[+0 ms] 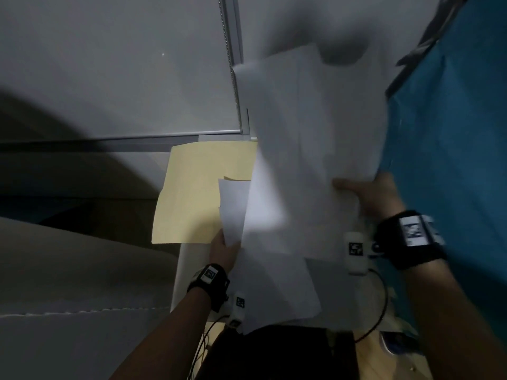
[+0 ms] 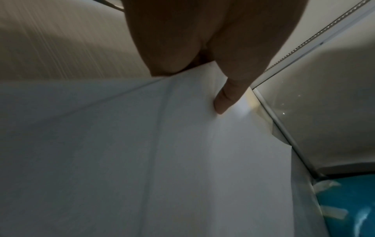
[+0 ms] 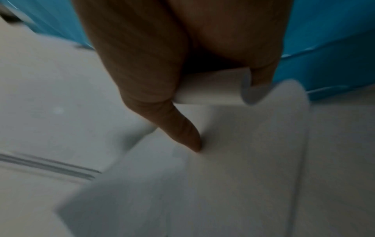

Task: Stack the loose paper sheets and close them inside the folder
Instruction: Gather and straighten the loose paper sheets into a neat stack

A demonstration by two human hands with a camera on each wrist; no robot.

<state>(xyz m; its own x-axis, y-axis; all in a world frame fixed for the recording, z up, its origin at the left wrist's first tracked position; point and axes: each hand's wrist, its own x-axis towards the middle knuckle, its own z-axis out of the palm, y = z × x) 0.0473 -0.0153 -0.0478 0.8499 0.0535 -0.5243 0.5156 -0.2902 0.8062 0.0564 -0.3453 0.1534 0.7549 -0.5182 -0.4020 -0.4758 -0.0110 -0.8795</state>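
right hand (image 1: pixel 375 196): pinches lower edge of raised white paper sheets (image 1: pixel 315 138), thumb on top, fingers curled beneath | left hand (image 1: pixel 223 249): thumb presses down, grips another white sheet (image 1: pixel 233 207) | yellow folder (image 1: pixel 197 193): lies open, beyond left hand, partly under sheets

A dim indoor room, perhaps an office or a home; we cannot tell which.
We see a grey roller blind (image 1: pixel 109 78) with a bead chain (image 1: pixel 229 50), a blue cloth (image 1: pixel 452 133), a wooden floor (image 1: pixel 384 357) and cables (image 1: pixel 381 311).
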